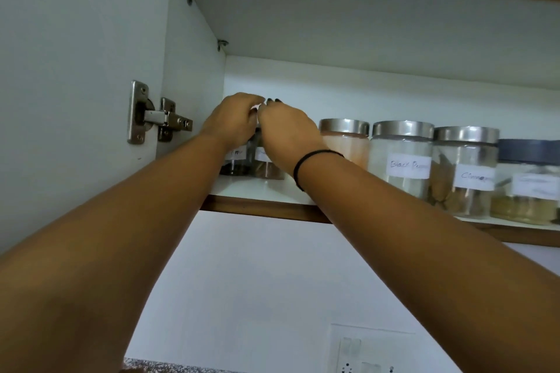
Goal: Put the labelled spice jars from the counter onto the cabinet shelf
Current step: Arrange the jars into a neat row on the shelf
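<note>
Both my hands reach up to the left end of the cabinet shelf (263, 191). My left hand (231, 121) grips the top of a small labelled jar with dark contents (236, 165). Next to it, my right hand (286, 130) grips the top of a second small labelled jar with brown contents (268, 168). Both jars stand on the shelf, and my hands hide their lids. To the right stand more jars with steel lids: an orange-filled one (348, 142), one labelled Black Pepper (403, 157) and one labelled Cinnamon (463, 172).
A dark-lidded jar (528, 182) stands at the shelf's right end. The cabinet's left wall carries a steel hinge (157, 118). Another shelf (363, 9) is overhead. Below are a white wall, a socket plate (369, 351) and a sliver of speckled counter (145, 365).
</note>
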